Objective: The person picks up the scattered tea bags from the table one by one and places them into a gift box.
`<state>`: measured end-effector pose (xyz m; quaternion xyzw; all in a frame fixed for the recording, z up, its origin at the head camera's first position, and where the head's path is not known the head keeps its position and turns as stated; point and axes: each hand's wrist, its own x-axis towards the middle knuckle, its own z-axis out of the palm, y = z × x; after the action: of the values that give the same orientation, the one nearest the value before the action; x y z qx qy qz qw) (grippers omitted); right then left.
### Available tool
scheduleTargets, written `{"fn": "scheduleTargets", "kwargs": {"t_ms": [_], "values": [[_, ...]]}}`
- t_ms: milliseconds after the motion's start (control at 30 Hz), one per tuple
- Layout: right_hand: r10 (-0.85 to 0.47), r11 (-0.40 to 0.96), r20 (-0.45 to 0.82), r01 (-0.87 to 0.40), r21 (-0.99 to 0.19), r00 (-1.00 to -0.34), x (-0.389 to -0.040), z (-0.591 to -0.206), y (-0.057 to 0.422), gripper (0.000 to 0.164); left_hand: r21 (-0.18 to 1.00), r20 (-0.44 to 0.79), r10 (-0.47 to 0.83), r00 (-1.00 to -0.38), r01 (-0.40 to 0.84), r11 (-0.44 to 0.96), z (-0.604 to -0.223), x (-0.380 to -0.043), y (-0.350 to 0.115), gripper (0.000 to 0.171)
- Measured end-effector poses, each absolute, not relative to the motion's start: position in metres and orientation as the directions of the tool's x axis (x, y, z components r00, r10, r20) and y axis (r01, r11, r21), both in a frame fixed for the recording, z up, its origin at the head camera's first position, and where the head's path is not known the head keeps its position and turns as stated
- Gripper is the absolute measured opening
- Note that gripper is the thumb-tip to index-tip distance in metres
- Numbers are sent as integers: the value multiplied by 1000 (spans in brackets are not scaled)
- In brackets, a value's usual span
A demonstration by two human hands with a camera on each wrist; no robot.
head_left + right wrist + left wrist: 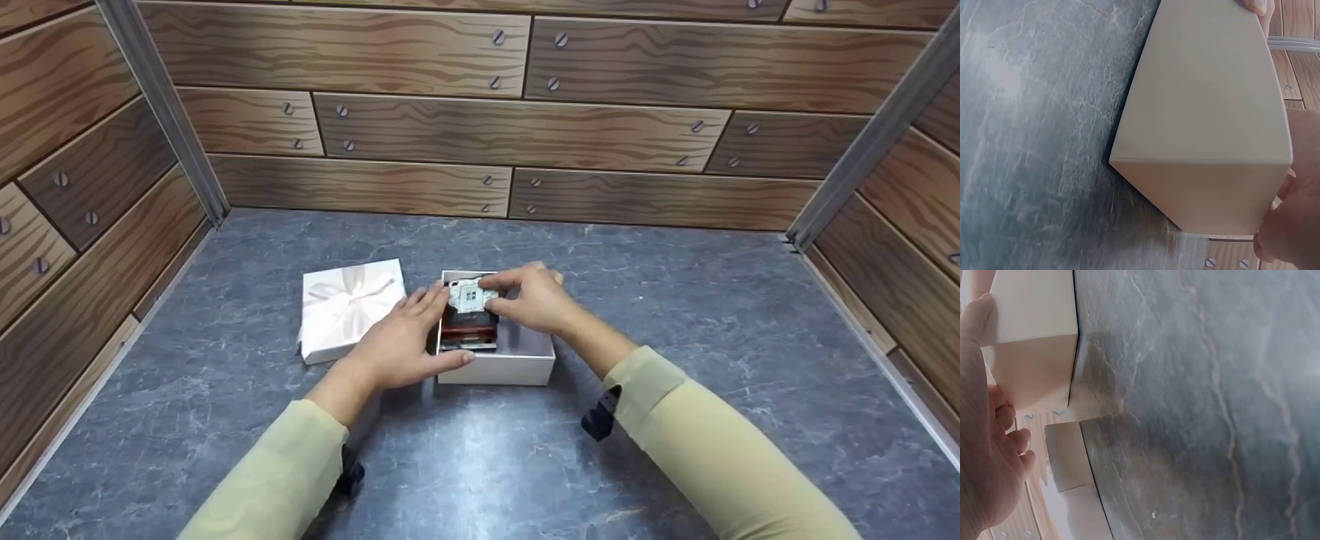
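In the head view, an open white box (495, 370) stands in the middle of the table. A pale packet (470, 295) with a dark printed label lies at the back left of the box, above several dark and red flat packets (469, 330). My right hand (534, 300) reaches over the box and pinches the pale packet's right edge between thumb and forefinger. My left hand (401, 341) rests at the box's left side, fingers straight along the rim and thumb on the front edge. The left wrist view shows this thumb (977, 318) against the box (1033, 309).
To the left of the box, a white lid (349, 311) with a pale ribbon bow lies on the marbled grey table (675, 315). Wood-patterned walls (517, 135) enclose the back and both sides, with metal posts at the corners. Each wrist carries a small black device (600, 416).
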<state>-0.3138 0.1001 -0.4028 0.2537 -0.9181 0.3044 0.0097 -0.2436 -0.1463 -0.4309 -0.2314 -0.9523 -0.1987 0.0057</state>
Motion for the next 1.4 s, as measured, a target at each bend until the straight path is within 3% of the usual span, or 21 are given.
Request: {"fn": "scheduleTargets", "kwargs": {"t_ms": [433,967,1233,1400], "values": [[-484,726,146,-489,-484,-863,-310,-402,97,45,383,93,443,-892,442,811,-431,-245,-147,114],[-433,704,204,-471,-531,-878,-304,-401,112,47,376,90,447,-890,446,812,-431,-247,-147,115],[-367,674,310,-480,-561,-877,-298,-390,145,54,368,90,435,-896,436,822,-428,-249,-150,118],[-311,726,358,-463,-509,-880,-291,-390,180,61,363,123,395,-910,412,836,-423,-249,-156,115]]}}
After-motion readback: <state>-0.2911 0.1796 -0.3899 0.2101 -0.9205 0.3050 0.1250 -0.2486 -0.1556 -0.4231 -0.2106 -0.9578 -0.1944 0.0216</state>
